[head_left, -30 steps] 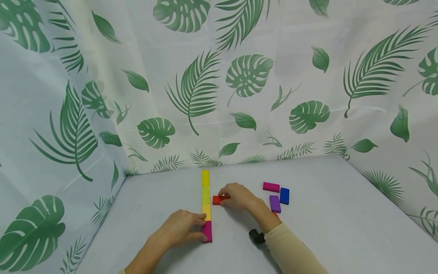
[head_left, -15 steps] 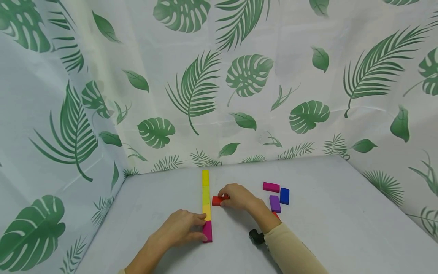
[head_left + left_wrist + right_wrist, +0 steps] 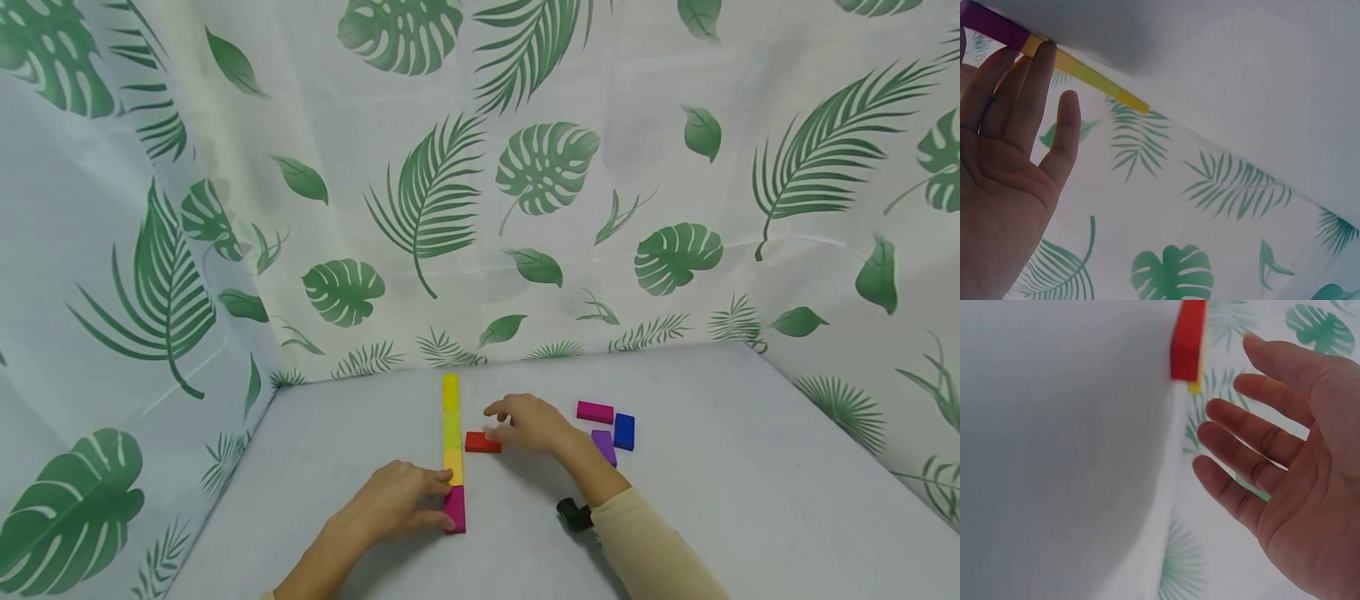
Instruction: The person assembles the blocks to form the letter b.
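Note:
A straight row of blocks runs away from me in the head view: a magenta block [image 3: 454, 509] nearest, then an orange-yellow block [image 3: 453, 467], a lime block [image 3: 452, 428] and a yellow block [image 3: 451, 392]. My left hand [image 3: 401, 500] rests against the row's left side, thumb at the magenta block and a fingertip on the orange-yellow one. In the left wrist view its fingers [image 3: 1035, 94] look fairly straight. Right of the row, apart from it, lies a red block [image 3: 483, 442] set crosswise. Over its right end hovers my right hand [image 3: 532, 423], fingers spread, holding nothing.
Farther right lie another magenta block [image 3: 595, 412], a blue block [image 3: 624, 432] and a purple block [image 3: 603, 447] partly behind the right forearm. A black object [image 3: 574, 515] sits at the right wrist. Leaf-patterned cloth [image 3: 540, 267] walls the white table's back and sides.
The right hand has let go of the red block and lifted slightly up and to the right, its fingers opening. The red block stays beside the row. My left hand holds its place.

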Available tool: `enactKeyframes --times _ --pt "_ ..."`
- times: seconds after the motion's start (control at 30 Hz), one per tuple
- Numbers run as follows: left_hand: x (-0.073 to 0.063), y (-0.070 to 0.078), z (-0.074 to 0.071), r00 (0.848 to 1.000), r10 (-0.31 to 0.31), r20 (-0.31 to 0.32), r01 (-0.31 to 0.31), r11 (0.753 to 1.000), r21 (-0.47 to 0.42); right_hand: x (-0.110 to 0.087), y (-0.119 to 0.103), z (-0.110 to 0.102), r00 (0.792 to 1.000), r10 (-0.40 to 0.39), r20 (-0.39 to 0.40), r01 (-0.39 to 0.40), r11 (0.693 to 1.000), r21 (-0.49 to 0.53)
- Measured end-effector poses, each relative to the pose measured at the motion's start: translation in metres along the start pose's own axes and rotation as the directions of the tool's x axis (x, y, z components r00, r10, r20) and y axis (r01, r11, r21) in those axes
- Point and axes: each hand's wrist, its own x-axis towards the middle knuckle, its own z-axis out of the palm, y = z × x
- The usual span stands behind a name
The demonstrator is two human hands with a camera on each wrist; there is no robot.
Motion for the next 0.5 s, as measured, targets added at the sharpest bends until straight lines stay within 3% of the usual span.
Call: enactKeyframes --times 0.17,0.37,0.5 --pt "0.000 0.000 0.001 1.000 -0.016 0.011 0.016 1.000 -0.004 -0.007 0.012 -0.019 0.999 0.027 -0.040 -0.026 0.999 0.020" --pt "-0.001 0.000 0.001 1.000 -0.008 0.002 0.008 1.000 -0.012 -0.021 0.037 -0.040 0.996 -0.018 -0.084 0.019 1.000 0.018" --pt "-0.001 0.000 0.000 1.000 -0.008 0.001 0.008 1.000 -0.011 -0.029 0.055 -0.051 0.993 -0.006 -0.115 0.006 1.000 -0.003"
